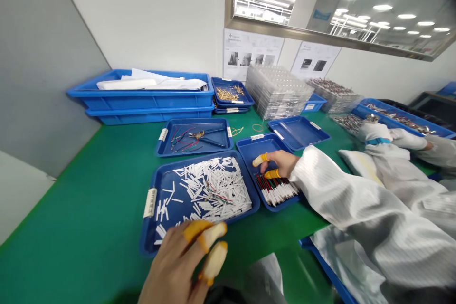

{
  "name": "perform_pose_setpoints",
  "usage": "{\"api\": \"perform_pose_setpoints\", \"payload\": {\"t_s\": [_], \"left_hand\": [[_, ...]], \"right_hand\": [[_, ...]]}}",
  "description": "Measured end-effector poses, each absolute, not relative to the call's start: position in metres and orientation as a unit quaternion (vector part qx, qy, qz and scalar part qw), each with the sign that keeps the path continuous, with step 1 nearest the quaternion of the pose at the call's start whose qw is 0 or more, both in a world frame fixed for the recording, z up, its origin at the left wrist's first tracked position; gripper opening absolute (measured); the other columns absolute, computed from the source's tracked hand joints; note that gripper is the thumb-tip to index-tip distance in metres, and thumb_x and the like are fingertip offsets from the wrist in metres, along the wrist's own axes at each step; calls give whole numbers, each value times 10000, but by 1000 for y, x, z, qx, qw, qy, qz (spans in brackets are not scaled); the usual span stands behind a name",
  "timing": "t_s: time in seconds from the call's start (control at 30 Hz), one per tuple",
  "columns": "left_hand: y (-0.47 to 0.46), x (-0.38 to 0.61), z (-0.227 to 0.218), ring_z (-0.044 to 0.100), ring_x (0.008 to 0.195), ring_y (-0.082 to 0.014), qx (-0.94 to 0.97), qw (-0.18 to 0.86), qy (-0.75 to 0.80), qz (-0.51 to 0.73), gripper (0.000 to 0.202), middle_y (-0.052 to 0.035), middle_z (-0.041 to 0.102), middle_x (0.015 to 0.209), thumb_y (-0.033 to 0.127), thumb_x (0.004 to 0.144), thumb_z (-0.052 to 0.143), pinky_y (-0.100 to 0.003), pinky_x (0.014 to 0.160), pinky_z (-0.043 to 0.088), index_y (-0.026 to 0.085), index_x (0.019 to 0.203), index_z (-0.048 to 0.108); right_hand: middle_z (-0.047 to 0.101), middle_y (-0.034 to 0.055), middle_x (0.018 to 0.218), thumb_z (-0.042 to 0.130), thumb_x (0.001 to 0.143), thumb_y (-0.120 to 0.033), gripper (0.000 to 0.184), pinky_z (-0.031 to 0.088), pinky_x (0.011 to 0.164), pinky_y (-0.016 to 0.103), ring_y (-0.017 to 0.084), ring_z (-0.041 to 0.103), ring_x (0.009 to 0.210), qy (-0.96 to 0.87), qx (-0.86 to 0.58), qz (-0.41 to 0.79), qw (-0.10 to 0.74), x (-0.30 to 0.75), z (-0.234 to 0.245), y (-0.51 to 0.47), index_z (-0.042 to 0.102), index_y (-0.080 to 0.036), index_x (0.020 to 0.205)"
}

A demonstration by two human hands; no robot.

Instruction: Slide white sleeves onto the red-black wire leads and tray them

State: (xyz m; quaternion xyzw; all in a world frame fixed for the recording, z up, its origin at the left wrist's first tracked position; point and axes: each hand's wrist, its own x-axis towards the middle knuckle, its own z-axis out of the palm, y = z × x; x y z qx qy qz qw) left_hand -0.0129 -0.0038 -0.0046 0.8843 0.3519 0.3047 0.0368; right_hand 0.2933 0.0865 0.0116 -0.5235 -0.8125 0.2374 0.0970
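Note:
My left hand [178,259], with yellow and white finger cots, is at the near edge of a blue tray [147,228] of short white tubes [217,185]. Its fingers are apart and nothing shows between them. In the white sleeve, my right hand [280,164] reaches over a second blue tray [245,145]. Thumb and forefinger are spread, the forefinger just above or touching a row of red, black and green wires with white sleeves [281,192]. A few loose coloured wires [224,197] lie on top of the white tubes.
Behind are a tray [164,149] with cutting pliers [206,137], a tray of gold-coloured parts [228,95], large blue bins [142,99] and stacked clear plastic trays [278,90]. At right, a co-worker's white sleeves [388,152] reach over the bench beside another blue tray [327,266].

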Motion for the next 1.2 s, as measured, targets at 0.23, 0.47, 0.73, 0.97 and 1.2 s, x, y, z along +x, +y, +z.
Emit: {"api": "perform_pose_setpoints", "payload": {"t_s": [0.23, 0.47, 0.73, 0.97, 1.2], "left_hand": [[41, 82, 32, 368, 1166, -265, 957, 20, 275, 96, 296, -54, 646, 923, 87, 816, 391, -498, 893, 318, 214, 1019, 566], [58, 108, 11, 386, 1138, -273, 961, 1, 263, 86, 242, -59, 609, 1016, 146, 856, 391, -515, 909, 283, 224, 925, 610], [60, 106, 9, 415, 1107, -263, 962, 7, 260, 83, 247, -39, 622, 998, 149, 865, 380, -503, 918, 294, 213, 916, 613], [61, 102, 6, 425, 1107, -249, 964, 20, 251, 83, 250, -49, 612, 1027, 140, 859, 390, -505, 922, 287, 242, 904, 614], [61, 100, 5, 420, 1106, -270, 966, 22, 241, 93, 243, -74, 603, 1033, 167, 865, 388, -526, 917, 272, 243, 908, 615]], "right_hand": [[665, 53, 859, 590, 674, -154, 253, 437, 745, 329, 211, 589, 838, -821, -542, 151, 95, 295, 30, 63, 631, -200, 920], [625, 66, 1003, 656, 649, -299, 481, 289, 910, 457, 248, 502, 1011, -845, -521, 90, 80, 298, 30, 13, 534, -258, 1112], [659, 61, 879, 514, 795, -246, 328, 216, 950, 523, 246, 519, 947, -870, -477, -6, 124, 292, 13, 1, 531, -236, 1123], [664, 38, 901, 488, 775, -125, 454, 188, 967, 549, 239, 514, 976, -876, -461, -3, 142, 296, 6, -4, 431, -245, 1209], [673, 22, 781, 460, 789, -103, 297, 207, 974, 533, 200, 553, 896, -888, -423, -47, 174, 297, -4, -1, 534, -207, 1057]]}}
